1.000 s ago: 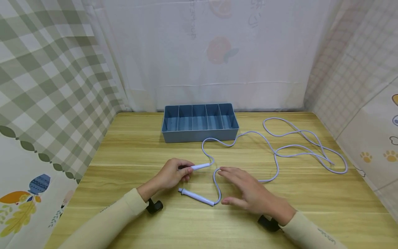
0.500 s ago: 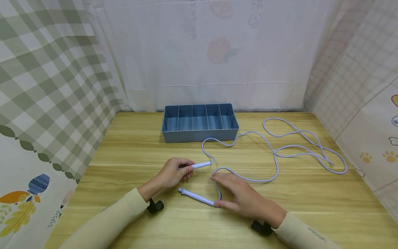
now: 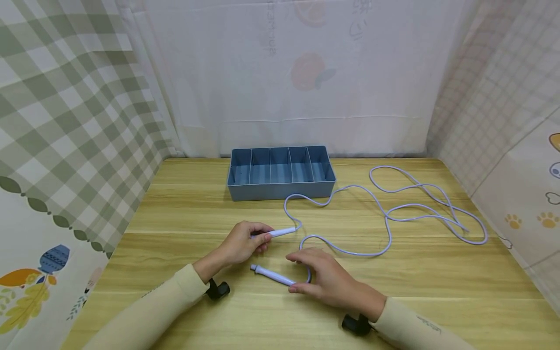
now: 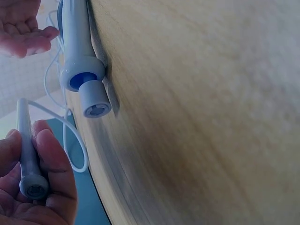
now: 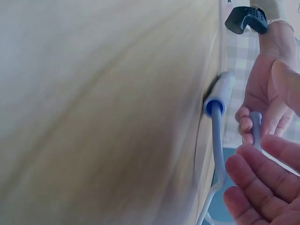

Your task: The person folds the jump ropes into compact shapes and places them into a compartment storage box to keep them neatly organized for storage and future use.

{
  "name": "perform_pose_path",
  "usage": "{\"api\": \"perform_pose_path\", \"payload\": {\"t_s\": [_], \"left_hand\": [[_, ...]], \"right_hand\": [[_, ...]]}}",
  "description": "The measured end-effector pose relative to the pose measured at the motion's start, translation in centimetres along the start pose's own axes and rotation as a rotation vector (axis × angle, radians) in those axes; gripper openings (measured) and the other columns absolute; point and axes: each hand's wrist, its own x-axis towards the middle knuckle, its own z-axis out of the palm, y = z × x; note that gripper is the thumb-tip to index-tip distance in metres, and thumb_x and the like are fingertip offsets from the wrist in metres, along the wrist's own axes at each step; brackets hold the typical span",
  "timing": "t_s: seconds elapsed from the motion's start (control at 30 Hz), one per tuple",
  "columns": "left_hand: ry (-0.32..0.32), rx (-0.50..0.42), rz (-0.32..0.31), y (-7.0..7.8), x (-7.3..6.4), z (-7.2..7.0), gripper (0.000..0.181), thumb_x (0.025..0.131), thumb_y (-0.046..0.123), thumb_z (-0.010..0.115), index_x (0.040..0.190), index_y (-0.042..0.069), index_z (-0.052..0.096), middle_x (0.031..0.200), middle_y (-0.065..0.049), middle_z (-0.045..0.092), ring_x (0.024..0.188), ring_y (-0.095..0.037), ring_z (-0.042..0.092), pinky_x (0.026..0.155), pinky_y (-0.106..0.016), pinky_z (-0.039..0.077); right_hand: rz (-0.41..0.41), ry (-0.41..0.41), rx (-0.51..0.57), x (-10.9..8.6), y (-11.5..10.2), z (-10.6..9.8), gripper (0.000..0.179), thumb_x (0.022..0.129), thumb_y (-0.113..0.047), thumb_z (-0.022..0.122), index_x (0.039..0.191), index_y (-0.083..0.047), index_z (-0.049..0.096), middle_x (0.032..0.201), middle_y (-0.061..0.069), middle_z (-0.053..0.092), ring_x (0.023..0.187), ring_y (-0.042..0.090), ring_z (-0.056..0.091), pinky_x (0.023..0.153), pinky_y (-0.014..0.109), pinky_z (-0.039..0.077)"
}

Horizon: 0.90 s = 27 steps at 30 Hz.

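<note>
A pale lilac jump rope has two handles joined by a long cord (image 3: 385, 214). My left hand (image 3: 242, 243) grips the first handle (image 3: 283, 232) between thumb and fingers; the left wrist view shows its round end cap (image 4: 34, 187) pointing out of the palm. The second handle (image 3: 270, 275) lies on the table, its narrow knob (image 4: 95, 99) pointing left. Over the cord end of that handle is my right hand (image 3: 330, 282), thumb and fingers parted around it, the thumb overlapping the handle in the head view. In the right wrist view its fingers (image 5: 262, 187) are relaxed and hold nothing.
Behind the hands stands a blue-grey box (image 3: 282, 190) with several compartments. The cord loops across the wooden table (image 3: 183, 204) to the far right. Checked and printed cloths (image 3: 78, 97) hang around the table's sides and back.
My right hand has moved left and slightly down, from over the cord to the end of the lying handle. The left hand and its handle stay nearly still.
</note>
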Motion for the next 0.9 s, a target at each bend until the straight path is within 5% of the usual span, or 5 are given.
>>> {"api": "perform_pose_path", "payload": {"t_s": [0.37, 0.9], "left_hand": [[0.015, 0.027, 0.008, 0.0, 0.0, -0.2, 0.018, 0.100, 0.011, 0.067, 0.110, -0.001, 0.075, 0.086, -0.013, 0.071, 0.074, -0.025, 0.066, 0.069, -0.041, 0.058], [0.028, 0.081, 0.021, 0.2, 0.0, -0.1, 0.018, 0.100, 0.013, 0.068, 0.110, 0.001, 0.076, 0.085, -0.012, 0.072, 0.077, -0.021, 0.066, 0.066, -0.024, 0.053]], "right_hand": [[0.074, -0.080, 0.007, 1.0, -0.5, 0.8, 0.054, 0.078, -0.030, 0.092, 0.122, -0.009, 0.070, 0.102, -0.004, 0.069, 0.092, 0.012, 0.062, 0.087, 0.034, 0.047], [0.115, -0.216, 0.042, 1.5, -0.5, 1.3, 0.038, 0.075, -0.031, 0.093, 0.104, -0.016, 0.074, 0.085, -0.010, 0.062, 0.079, 0.004, 0.055, 0.076, 0.022, 0.044]]}}
